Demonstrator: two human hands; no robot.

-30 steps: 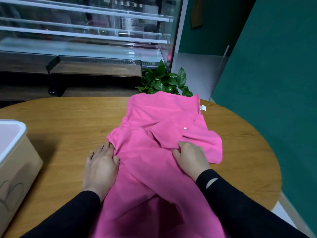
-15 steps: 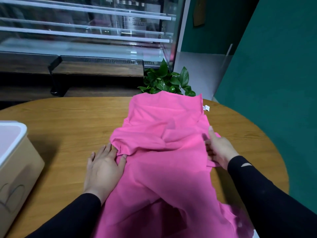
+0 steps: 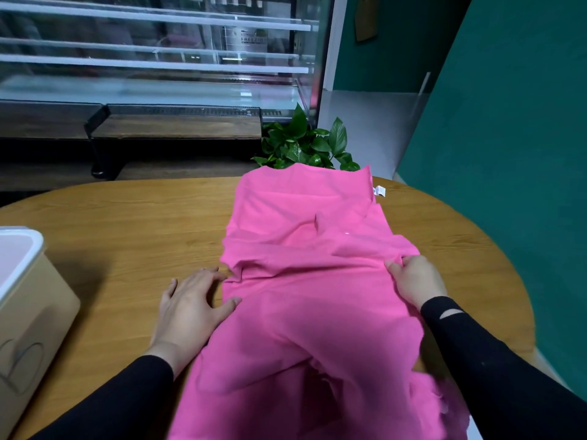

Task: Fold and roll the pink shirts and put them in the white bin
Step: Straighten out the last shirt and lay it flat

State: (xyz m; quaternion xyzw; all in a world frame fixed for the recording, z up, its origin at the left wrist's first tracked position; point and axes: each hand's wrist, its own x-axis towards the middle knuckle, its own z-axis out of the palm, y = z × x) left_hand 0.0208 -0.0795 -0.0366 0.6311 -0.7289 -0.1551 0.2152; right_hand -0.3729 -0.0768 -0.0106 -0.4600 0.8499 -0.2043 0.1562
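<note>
Since a moment ago the right hand (image 3: 416, 281) has slid nearer along the shirt's (image 3: 305, 312) right edge and now pinches a fold there. The left hand (image 3: 190, 304) lies flat, fingers spread, at the shirt's left edge on the table (image 3: 143, 223). The bin (image 3: 19, 249) stands far left.

One pink shirt (image 3: 305, 296) lies on the one wooden table (image 3: 136, 223), with one small white tag (image 3: 379, 191) at its far edge and one pale button (image 3: 347, 233) showing on the cloth. Two hands are at work: one left hand (image 3: 190, 308) and one right hand (image 3: 416, 279) (both in black sleeves). One white bin (image 3: 19, 258) stands at the table's left edge. One leafy green plant (image 3: 305, 147) sits beyond the table, and one glass display case (image 3: 158, 58) stands behind it.
</note>
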